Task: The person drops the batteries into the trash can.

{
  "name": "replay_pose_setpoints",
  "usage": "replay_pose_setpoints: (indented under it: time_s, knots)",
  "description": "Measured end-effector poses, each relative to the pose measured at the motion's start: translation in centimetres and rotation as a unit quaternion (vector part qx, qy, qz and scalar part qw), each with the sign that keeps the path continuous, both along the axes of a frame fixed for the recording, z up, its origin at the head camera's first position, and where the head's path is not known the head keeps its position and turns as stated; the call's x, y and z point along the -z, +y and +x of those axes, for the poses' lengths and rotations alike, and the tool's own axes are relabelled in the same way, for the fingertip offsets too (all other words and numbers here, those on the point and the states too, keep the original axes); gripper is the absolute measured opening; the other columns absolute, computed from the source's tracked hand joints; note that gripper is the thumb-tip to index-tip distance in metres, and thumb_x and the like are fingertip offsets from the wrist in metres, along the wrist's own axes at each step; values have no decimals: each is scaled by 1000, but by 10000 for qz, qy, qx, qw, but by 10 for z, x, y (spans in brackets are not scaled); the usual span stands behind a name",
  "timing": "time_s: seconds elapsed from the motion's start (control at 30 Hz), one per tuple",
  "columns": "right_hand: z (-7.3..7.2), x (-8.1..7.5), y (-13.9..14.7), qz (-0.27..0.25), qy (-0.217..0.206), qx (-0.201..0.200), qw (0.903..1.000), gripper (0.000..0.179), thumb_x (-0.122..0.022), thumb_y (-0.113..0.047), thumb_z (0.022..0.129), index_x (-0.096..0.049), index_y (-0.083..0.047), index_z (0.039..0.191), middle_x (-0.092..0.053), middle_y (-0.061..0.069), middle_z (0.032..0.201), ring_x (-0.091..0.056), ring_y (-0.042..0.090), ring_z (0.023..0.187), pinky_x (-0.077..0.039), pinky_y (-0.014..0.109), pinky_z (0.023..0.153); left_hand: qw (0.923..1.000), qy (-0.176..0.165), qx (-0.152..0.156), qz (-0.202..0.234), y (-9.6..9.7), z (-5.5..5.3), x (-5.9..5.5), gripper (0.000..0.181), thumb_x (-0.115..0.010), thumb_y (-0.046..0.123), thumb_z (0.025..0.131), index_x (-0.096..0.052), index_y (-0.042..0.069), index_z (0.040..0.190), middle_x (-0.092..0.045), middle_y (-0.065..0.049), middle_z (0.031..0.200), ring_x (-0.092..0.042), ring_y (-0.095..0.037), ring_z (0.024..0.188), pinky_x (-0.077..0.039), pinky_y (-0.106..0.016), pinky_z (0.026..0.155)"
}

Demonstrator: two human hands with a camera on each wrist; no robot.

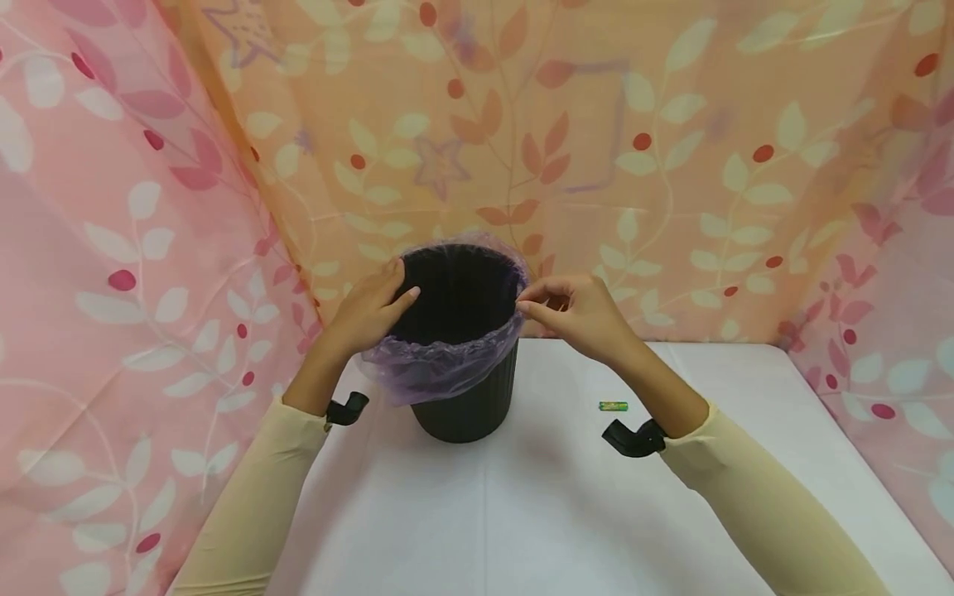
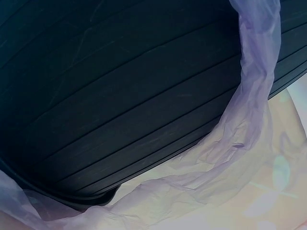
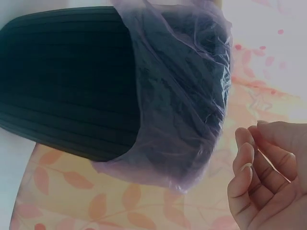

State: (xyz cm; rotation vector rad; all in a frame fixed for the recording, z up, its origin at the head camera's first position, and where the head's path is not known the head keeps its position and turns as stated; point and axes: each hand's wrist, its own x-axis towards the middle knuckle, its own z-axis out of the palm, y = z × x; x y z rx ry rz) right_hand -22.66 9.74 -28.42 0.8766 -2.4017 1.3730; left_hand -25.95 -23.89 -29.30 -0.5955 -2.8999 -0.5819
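A black ribbed bin (image 1: 468, 414) stands upright on the white table, lined with a thin purple plastic bag (image 1: 440, 368) folded over its rim. At the rim's left side rests my left hand (image 1: 373, 306), its thumb extended over the opening. In the left wrist view the bag (image 2: 259, 48) hangs in a loose fold beside the bin wall (image 2: 120, 96); the fingers are out of sight there. My right hand (image 1: 577, 314) is by the right rim, fingers loosely bent, thumb near the index fingertip. In the right wrist view this hand (image 3: 268, 177) is apart from the bag (image 3: 177, 96), holding nothing visible.
A small green battery (image 1: 614, 406) lies on the white table (image 1: 566, 513), right of the bin. Floral cloth walls (image 1: 671, 207) enclose the back and both sides. Black wrist mounts (image 1: 633, 439) stick out at both sleeves.
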Motion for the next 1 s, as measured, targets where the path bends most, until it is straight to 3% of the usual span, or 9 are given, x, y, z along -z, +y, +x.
replay_pose_setpoints:
  time_s: [0.27,0.47,0.67,0.83,1.0]
  knots:
    - [16,10,24,143,181,231,9995,10,-77,-17,92,-80,-9,97,-72,-1,75,-63,19,60,-51,27,53,10000,45,3,16,5,-2,0,72,-36,41,109,-13,-7,158,-8,-20,167,-7,-32,156,-2,-49,125]
    - [27,24,41,-2,103,250,9996,6,-78,-15,91,-80,-15,97,-72,-5,81,-62,19,61,-53,27,55,10000,58,46,7,4,0,3,71,-37,39,109,-13,-7,158,-9,-22,167,-6,-33,156,-3,-50,125]
    - [33,43,56,53,67,438,9990,7,-76,-18,93,-80,-18,99,-72,-3,83,-64,22,63,-54,26,57,10000,76,28,-17,2,2,7,71,-35,40,110,-15,-8,157,-10,-23,166,-7,-33,156,-3,-50,125]
    - [36,57,66,13,-126,798,9967,4,-77,-20,93,-80,-18,96,-70,0,81,-64,17,62,-54,25,57,10000,82,17,-6,2,1,7,71,-36,40,109,-15,-8,157,-10,-22,167,-7,-32,156,-4,-49,125]
    - [37,70,75,-51,-100,909,9958,4,-78,-18,92,-79,-18,96,-71,0,80,-64,16,62,-53,25,55,9999,103,17,17,3,0,6,71,-37,40,109,-15,-7,157,-10,-21,167,-7,-32,156,-4,-49,125]
